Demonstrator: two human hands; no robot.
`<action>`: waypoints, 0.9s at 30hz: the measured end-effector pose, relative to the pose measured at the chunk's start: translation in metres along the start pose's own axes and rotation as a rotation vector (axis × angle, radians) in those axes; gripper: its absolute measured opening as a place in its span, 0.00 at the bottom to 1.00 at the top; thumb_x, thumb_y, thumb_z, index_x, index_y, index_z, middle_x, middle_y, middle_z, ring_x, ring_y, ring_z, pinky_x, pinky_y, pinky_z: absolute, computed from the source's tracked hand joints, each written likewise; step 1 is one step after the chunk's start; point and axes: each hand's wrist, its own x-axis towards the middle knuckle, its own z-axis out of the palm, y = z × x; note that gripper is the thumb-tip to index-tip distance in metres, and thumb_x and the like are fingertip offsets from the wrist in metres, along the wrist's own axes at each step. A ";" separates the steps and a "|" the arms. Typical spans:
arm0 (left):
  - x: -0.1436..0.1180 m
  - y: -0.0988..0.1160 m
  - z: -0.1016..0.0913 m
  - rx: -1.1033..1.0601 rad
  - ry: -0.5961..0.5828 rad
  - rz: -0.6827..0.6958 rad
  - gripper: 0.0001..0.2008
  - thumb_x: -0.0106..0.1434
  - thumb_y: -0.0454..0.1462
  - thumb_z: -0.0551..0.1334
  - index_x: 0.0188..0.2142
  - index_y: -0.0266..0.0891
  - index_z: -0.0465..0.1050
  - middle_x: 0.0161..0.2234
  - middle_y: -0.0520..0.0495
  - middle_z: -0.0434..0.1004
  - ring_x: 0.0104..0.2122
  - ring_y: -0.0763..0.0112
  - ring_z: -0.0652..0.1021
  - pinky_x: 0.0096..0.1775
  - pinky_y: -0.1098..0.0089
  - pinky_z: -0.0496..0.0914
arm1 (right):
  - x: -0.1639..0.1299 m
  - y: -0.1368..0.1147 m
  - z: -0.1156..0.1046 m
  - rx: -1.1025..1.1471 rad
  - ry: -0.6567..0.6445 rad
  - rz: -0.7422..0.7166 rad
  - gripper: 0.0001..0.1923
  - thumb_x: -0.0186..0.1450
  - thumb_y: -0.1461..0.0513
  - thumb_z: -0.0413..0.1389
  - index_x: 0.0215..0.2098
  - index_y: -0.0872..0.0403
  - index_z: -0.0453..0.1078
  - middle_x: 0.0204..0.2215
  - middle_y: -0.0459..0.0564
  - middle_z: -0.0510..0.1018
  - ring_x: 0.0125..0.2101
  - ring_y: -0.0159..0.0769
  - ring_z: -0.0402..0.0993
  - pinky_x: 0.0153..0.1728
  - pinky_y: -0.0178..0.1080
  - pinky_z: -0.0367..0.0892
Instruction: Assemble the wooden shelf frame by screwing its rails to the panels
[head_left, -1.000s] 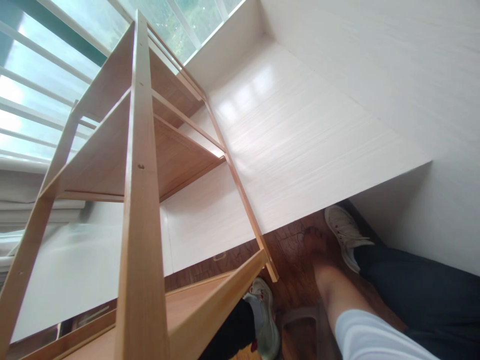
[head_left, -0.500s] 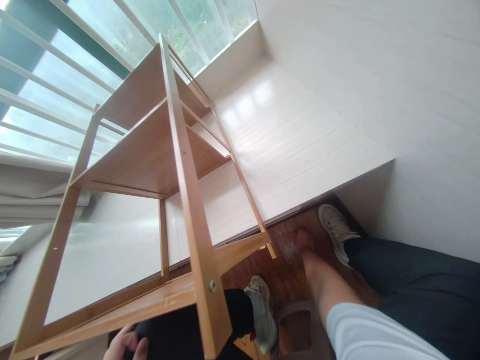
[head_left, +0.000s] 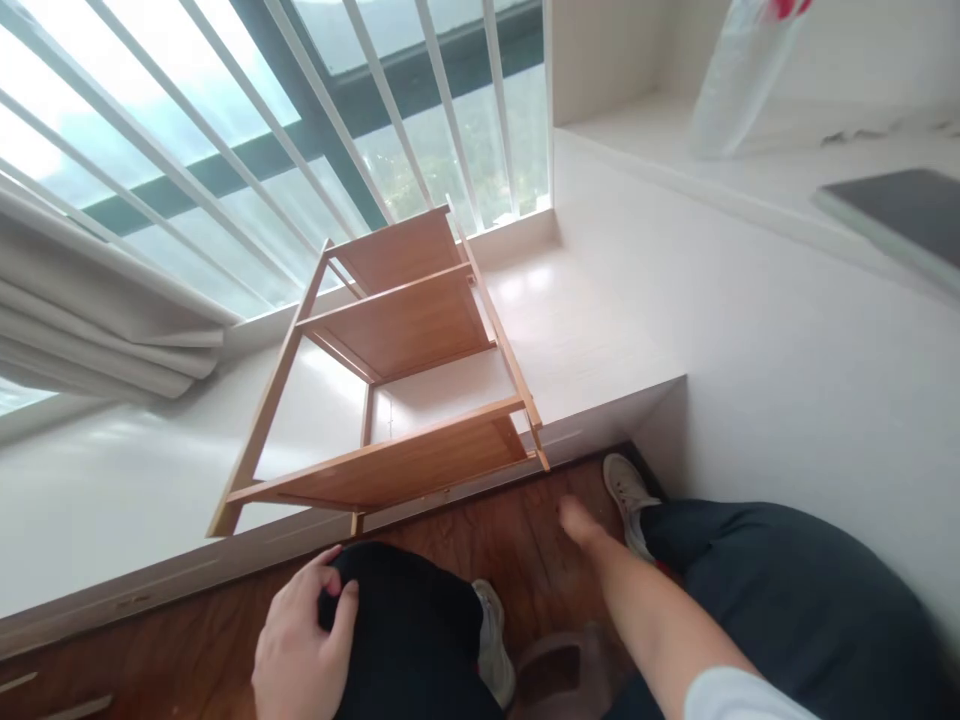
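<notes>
A light wooden shelf rack (head_left: pixel 405 400) with three boards stands on the white platform (head_left: pixel 600 340) under the window. My left hand (head_left: pixel 300 640) lies on my left knee, fingers curled round the dark trouser cloth (head_left: pixel 412 630). My right hand (head_left: pixel 579 520) is stretched forward over the wooden floor (head_left: pixel 517 530), blurred and holding nothing. It is just below the rack's near right corner and left of my right shoe (head_left: pixel 626 490).
Window bars (head_left: pixel 315 110) and a folded curtain (head_left: pixel 97 320) are at the left. A white desk (head_left: pixel 757 170) at the upper right carries a dark flat device (head_left: pixel 900 215) and a plastic bag (head_left: pixel 739 70). A brown slipper (head_left: pixel 559 665) lies between my legs.
The view has pulled back and up, so the rack now looks small and far. My left hand has come into view on my knee. My right arm has drawn slightly left.
</notes>
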 end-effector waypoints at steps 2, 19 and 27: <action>0.000 0.001 0.000 -0.006 -0.003 0.011 0.16 0.68 0.53 0.53 0.32 0.47 0.64 0.55 0.46 0.82 0.52 0.51 0.78 0.51 0.54 0.69 | -0.005 -0.015 -0.018 -0.047 -0.095 -0.086 0.21 0.74 0.54 0.62 0.60 0.56 0.72 0.57 0.57 0.77 0.52 0.45 0.79 0.52 0.51 0.78; 0.013 0.003 0.000 0.040 -0.068 -0.093 0.19 0.65 0.57 0.50 0.35 0.48 0.66 0.57 0.44 0.80 0.55 0.47 0.78 0.52 0.52 0.71 | -0.157 -0.107 -0.235 1.535 -0.108 -1.084 0.12 0.65 0.53 0.72 0.38 0.53 0.85 0.25 0.44 0.81 0.27 0.30 0.82 0.34 0.34 0.80; 0.018 -0.001 0.002 0.051 -0.060 -0.114 0.19 0.66 0.56 0.51 0.38 0.47 0.69 0.56 0.43 0.81 0.54 0.48 0.79 0.51 0.52 0.71 | -0.119 -0.096 -0.260 1.708 0.141 -0.770 0.17 0.57 0.54 0.77 0.37 0.56 0.85 0.26 0.43 0.80 0.25 0.25 0.75 0.38 0.33 0.83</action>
